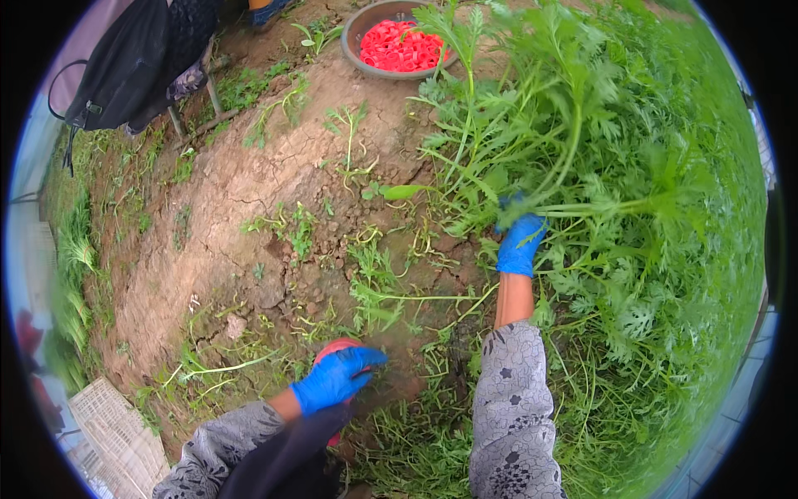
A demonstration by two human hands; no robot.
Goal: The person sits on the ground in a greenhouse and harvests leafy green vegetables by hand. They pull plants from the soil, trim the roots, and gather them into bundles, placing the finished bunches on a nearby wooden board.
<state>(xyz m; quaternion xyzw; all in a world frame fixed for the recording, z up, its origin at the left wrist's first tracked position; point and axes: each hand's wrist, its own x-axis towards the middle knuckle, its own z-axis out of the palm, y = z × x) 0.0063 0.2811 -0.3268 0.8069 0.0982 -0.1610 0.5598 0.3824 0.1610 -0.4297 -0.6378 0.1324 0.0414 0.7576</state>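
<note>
Both my hands wear blue gloves. My right hand (521,244) is closed around green stems at the left edge of a dense stand of leafy greens (629,299) with lobed leaves; its fingertips are partly hidden by foliage. Low over the soil, my left hand (340,377) rests its palm near a red object (340,344) that shows only in part beneath it. The left hand's thumb and fingers reach to the right, and whether it grips the red thing is unclear. A loose stem with leaves (430,297) lies on the ground between the hands.
A round basin (351,47) of red bands (402,47) stands on the soil at the top. At upper left another person, with a black bag (121,65), is beside a low stool (213,93). Bundled greens (78,274) lie far left, above a pale plastic crate (118,430).
</note>
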